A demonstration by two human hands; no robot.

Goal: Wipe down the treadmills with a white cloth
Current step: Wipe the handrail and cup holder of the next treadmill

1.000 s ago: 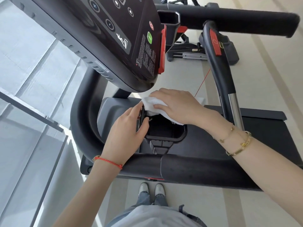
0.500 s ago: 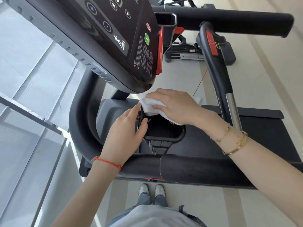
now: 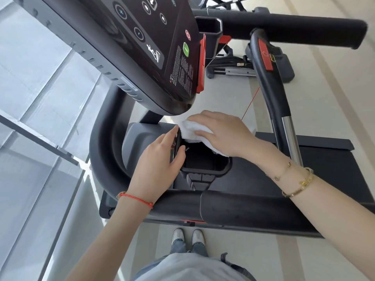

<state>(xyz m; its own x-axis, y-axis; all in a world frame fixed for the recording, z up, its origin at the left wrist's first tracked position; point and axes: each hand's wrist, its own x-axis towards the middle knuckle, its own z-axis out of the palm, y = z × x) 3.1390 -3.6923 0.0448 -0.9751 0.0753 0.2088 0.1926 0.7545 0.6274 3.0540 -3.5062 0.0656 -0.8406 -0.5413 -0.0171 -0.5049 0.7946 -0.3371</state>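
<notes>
Both arms are bare from the wrist up to the edge of the view; no sleeve is seen on them. The left hand [image 3: 160,159] has a thin red braided cord bracelet [image 3: 136,199] around its wrist. The right hand [image 3: 225,132] has two pieces on its wrist: a fine gold chain bracelet with small round charms [image 3: 282,173] and a stiffer gold bangle with a small block-shaped clasp [image 3: 300,185]. The person wears a light grey-blue top [image 3: 188,267], blue denim jeans [image 3: 187,246] and pale grey-white shoes with rounded toes [image 3: 187,236].
</notes>
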